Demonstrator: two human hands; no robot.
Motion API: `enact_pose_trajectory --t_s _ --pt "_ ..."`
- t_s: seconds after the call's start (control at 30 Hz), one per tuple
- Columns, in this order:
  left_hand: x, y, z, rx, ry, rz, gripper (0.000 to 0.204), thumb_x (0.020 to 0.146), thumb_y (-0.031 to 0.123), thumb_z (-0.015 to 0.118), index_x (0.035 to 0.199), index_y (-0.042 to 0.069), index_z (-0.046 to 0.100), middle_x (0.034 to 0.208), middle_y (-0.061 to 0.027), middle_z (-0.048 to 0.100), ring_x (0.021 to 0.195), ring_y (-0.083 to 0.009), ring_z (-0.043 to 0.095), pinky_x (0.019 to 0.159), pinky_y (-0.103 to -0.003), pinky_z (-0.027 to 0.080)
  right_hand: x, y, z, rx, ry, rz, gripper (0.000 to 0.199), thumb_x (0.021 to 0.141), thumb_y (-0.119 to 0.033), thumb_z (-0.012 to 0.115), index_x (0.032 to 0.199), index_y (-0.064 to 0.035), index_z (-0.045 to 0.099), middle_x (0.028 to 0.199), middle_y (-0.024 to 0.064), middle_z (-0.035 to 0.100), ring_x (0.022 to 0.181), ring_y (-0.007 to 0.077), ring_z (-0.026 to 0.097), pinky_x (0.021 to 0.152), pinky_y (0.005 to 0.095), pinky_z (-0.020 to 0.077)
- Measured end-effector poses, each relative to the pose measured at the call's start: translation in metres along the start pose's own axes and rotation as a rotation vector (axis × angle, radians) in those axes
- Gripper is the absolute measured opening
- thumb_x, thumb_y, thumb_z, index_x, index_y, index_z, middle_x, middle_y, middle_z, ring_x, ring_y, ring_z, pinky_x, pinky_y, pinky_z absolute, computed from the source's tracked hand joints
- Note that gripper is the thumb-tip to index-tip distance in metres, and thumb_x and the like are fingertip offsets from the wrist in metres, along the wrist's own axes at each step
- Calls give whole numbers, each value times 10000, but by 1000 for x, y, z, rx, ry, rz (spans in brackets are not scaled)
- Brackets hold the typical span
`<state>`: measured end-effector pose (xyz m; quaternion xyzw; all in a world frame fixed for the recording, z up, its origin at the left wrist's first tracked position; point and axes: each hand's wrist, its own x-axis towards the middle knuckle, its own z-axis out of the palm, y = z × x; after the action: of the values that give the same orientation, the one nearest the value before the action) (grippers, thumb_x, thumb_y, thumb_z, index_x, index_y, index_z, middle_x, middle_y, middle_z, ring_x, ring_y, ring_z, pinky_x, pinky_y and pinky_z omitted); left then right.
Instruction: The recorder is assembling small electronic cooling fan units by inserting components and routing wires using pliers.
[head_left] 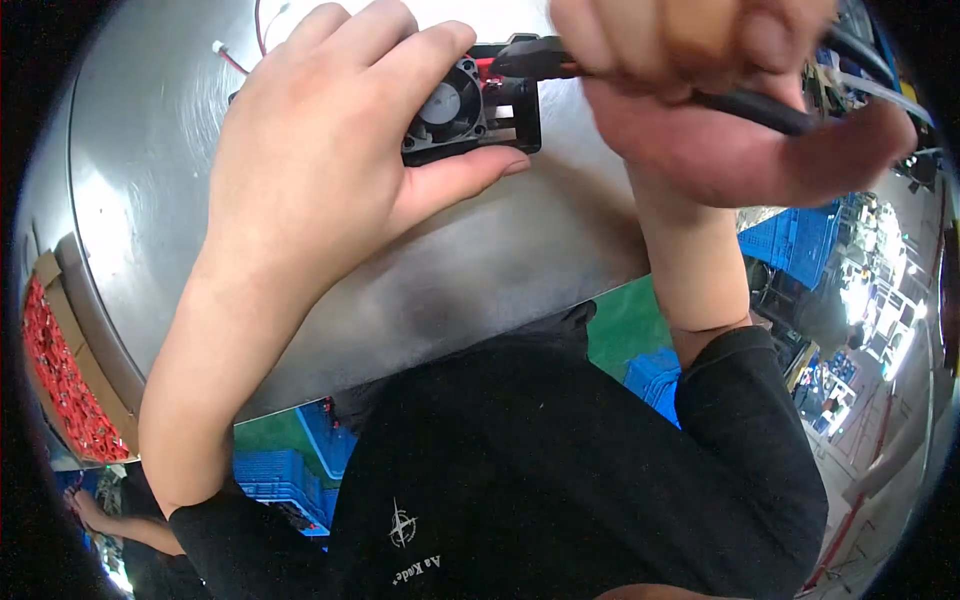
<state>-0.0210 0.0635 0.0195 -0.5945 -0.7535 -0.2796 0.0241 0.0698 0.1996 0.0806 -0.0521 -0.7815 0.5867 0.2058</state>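
Black fan unit (465, 110), long axis unclear, lies gripped between thumb and fingers of left hand (310, 140); right hand (690, 130), closed round black tool (535, 60), just rightward

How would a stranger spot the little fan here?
On the grey metal table, near the top of the picture, the left hand holds a black case. Between that hand's thumb and forefinger lies the fan, small and square; its round grey hub sets it apart from the red part beside it.

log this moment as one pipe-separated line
left hand: holds black housing with cooling fan | right hand: grips dark-tipped hand tool | tool tip: beside red part, contact unclear | surface: metal table
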Motion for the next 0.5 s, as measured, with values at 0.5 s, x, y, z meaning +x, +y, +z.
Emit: enact_pose_trajectory --t_s 0.5 --pt "11 18 -8 60 -62 -18 680 738 472 857 1264 78 684 1069 -103 645 969 -332 610 857 -429 506 0 -1 -46 -387 -175 318 197 857 -138 781 939 -5 661 657 -24 525 607 53 458 544 235 352"
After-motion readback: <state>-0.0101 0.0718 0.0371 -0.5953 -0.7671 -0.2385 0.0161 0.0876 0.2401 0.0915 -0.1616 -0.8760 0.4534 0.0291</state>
